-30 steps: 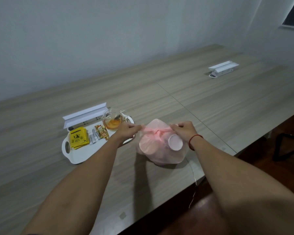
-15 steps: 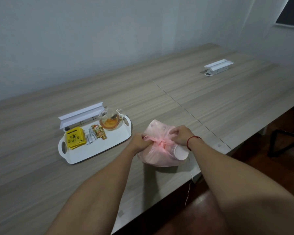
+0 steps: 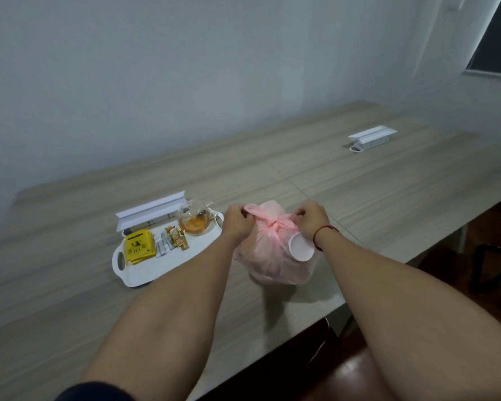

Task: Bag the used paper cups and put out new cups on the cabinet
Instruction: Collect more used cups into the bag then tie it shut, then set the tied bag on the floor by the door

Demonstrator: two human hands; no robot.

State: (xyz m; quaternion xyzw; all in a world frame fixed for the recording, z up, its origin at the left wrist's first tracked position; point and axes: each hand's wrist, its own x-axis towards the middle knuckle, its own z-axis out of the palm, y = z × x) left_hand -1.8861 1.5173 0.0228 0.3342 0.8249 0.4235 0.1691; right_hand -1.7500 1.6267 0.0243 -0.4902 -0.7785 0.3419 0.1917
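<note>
A thin pink plastic bag (image 3: 272, 261) stands on the wooden table (image 3: 359, 192), bulging with white paper cups; one cup's round base (image 3: 300, 246) presses against the bag's right side. The bag's top is tied into a knot (image 3: 276, 225). My left hand (image 3: 237, 222) grips the left tail of the knot. My right hand (image 3: 311, 221), with a red cord on its wrist, pinches the right tail. Both hands sit level with the knot, one on each side.
Left of the bag lies a white tray (image 3: 145, 270) with a glass teapot of amber tea (image 3: 193, 224), a yellow tea packet (image 3: 138, 250) and small sachets (image 3: 176, 241). White socket boxes stand behind the tray (image 3: 151, 214) and far right (image 3: 372, 137). The table's front edge runs just below the bag.
My hands have drawn apart from the knot, pulling its two tails outward. The view has shifted a little; the bag stays in place.
</note>
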